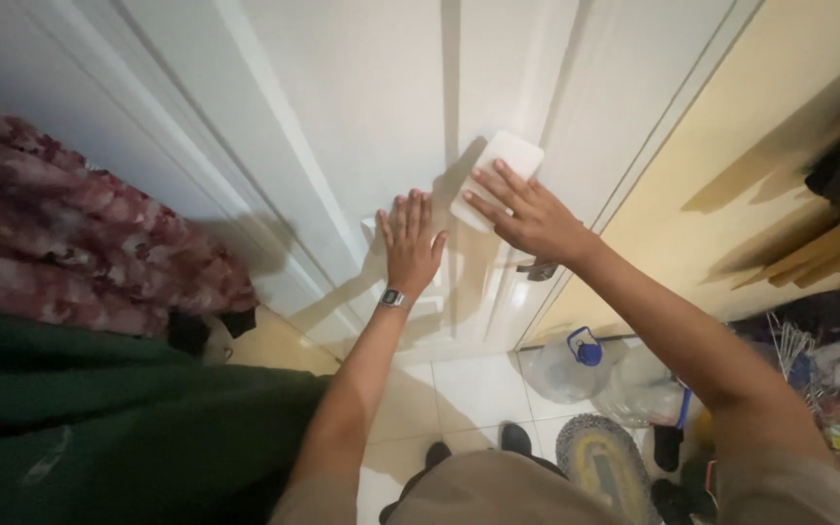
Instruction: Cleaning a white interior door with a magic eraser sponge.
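A white panelled door (362, 107) stands straight ahead. My left hand (410, 243), with a wristwatch (393, 297) on its wrist, lies flat on the door with fingers together and holds nothing. My right hand (527, 216) presses a white rectangular cloth or sponge (498, 175) against the door with spread fingers. A dark metal door handle (538, 269) sits just below my right wrist.
Dark red patterned fabric (70, 233) and green fabric (99, 418) hang at the left. On the white tiled floor (469, 389) lie a clear plastic bottle with a blue cap (568, 366), a small oval rug (603, 457), dark shoes and bags at the right. A cream wall (780, 126) is at the right.
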